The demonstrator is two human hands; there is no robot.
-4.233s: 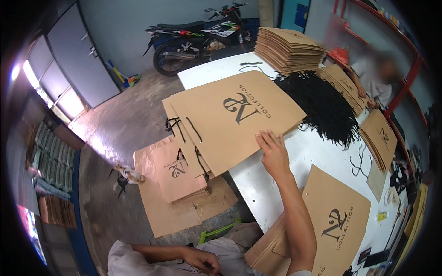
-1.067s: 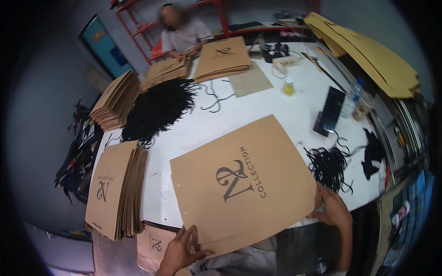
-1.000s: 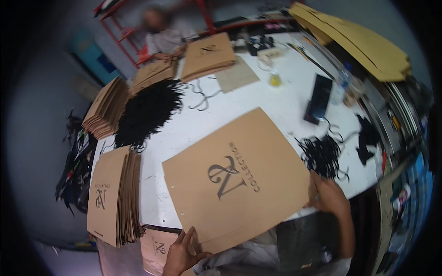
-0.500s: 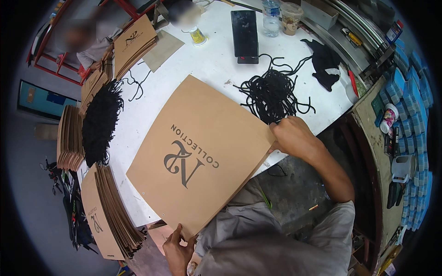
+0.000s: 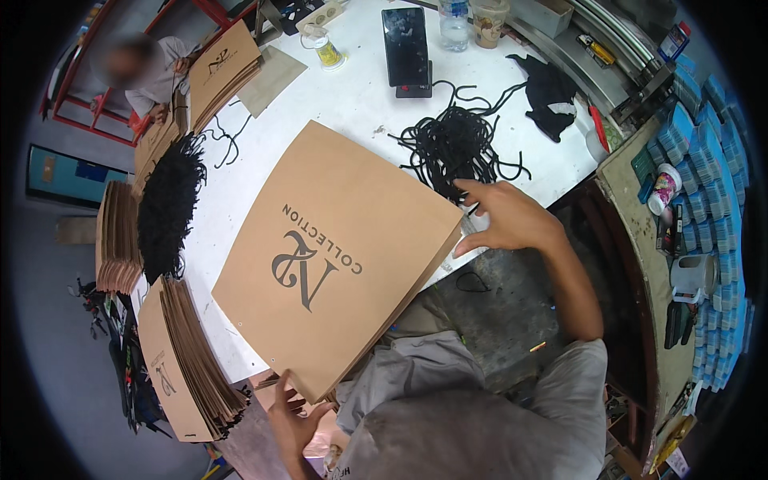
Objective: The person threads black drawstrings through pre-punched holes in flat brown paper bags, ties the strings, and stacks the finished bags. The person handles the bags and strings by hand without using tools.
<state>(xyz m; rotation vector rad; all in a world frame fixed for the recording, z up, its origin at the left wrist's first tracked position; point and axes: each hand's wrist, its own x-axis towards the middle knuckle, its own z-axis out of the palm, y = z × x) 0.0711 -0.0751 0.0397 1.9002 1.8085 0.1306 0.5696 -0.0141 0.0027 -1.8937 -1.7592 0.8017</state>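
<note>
I think I'm evening up my paper bags (image 5: 340,216), just left of the black cords (image 5: 454,146). My left hand (image 5: 293,422) and right hand (image 5: 516,218) spread loosely by two corners; squaring them probably calls for gentle pushes.

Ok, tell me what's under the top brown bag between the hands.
More brown paper layers show below the top bag along its near right edge. Anything between them and the white table is covered.
</note>
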